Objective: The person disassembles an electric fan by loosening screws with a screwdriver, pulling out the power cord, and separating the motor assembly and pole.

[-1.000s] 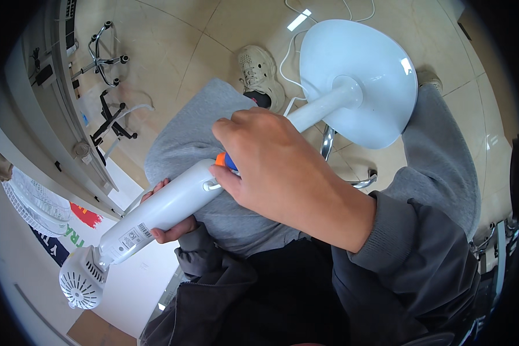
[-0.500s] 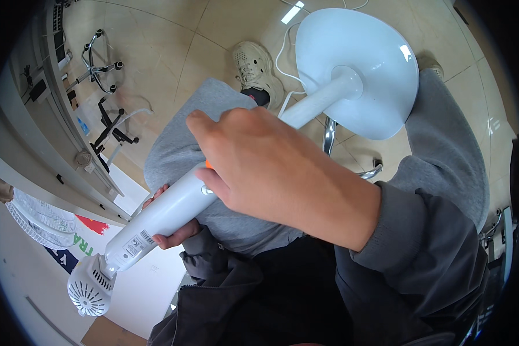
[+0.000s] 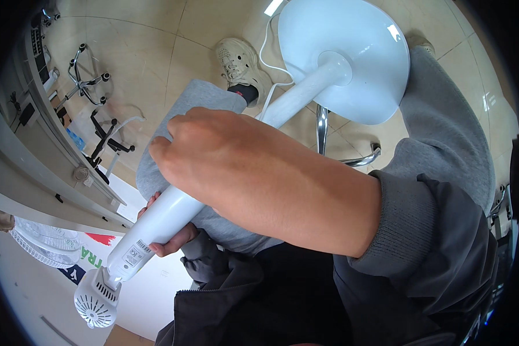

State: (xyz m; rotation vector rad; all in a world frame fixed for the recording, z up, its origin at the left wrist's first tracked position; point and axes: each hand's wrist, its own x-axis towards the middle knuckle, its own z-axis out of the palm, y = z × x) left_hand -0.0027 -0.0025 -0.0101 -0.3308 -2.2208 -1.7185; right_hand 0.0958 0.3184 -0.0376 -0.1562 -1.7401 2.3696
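A white stand fan's thick tube [image 3: 161,225] lies diagonally over my lap, ending in a slotted motor housing [image 3: 95,303] at lower left. My left hand [image 3: 175,239] grips the tube from beneath, fingertips showing on its far side. My right hand [image 3: 201,150] is curled over the tube's upper part, knuckles up and palm hidden; I cannot make out what it holds. Its forearm covers much of the joint. The narrower pole [image 3: 300,92] runs up-right to the white oval base [image 3: 360,34], propped between my legs with a white cable [image 3: 266,49] beside it.
At left stand a grey desk edge [image 3: 69,179], wheeled chair bases [image 3: 83,81] and a white wire fan guard [image 3: 49,239] near printed boards. A chrome leg [image 3: 321,132] is under the fan base. My shoe [image 3: 236,63] rests on the tiled floor [image 3: 126,46].
My right hand has moved leftward along the tube, forearm now more horizontal. The orange-and-blue item seen at its thumb earlier is now hidden. The fan base sits higher in view.
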